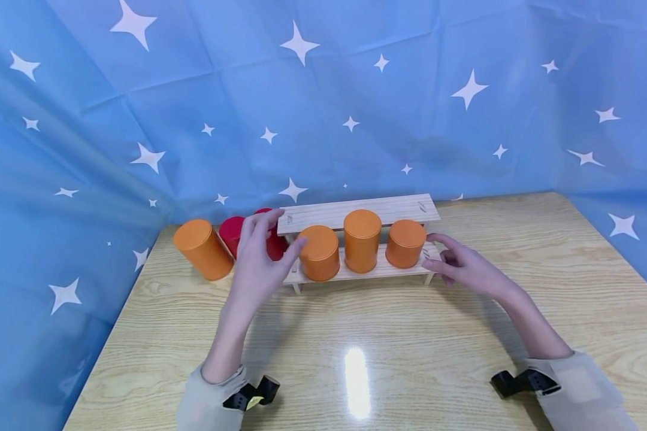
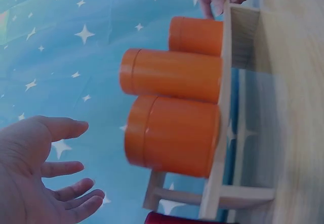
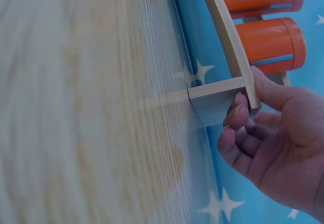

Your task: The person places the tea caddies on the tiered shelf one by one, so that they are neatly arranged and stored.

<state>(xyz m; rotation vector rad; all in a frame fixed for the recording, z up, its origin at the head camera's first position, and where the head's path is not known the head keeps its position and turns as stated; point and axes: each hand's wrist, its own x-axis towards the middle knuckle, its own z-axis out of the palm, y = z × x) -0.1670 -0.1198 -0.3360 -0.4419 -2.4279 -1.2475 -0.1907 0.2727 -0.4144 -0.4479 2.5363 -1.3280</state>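
A two-tier wooden rack (image 1: 356, 208) stands against the backdrop, with three orange cylindrical canisters on its lower board: a wide one (image 1: 320, 257), a tall one (image 1: 362, 245) and a short one (image 1: 405, 245). My left hand (image 1: 260, 254) hovers near the wide canister, fingers spread; the left wrist view shows a gap between this hand (image 2: 35, 171) and the wide canister (image 2: 174, 135). At the rack's right end, my right hand (image 3: 291, 138) grips the lower board (image 3: 234, 44), thumb on top and fingers curled beneath, close beside the short canister (image 3: 271, 44).
Left of the rack, another orange canister (image 1: 207, 254) leans at an angle. Beside it are two red canisters, one (image 1: 230, 230) next to the other (image 1: 276, 244), both partly hidden by my left hand. A blue star-patterned cloth (image 1: 323, 120) hangs behind the wooden table (image 1: 410, 347).
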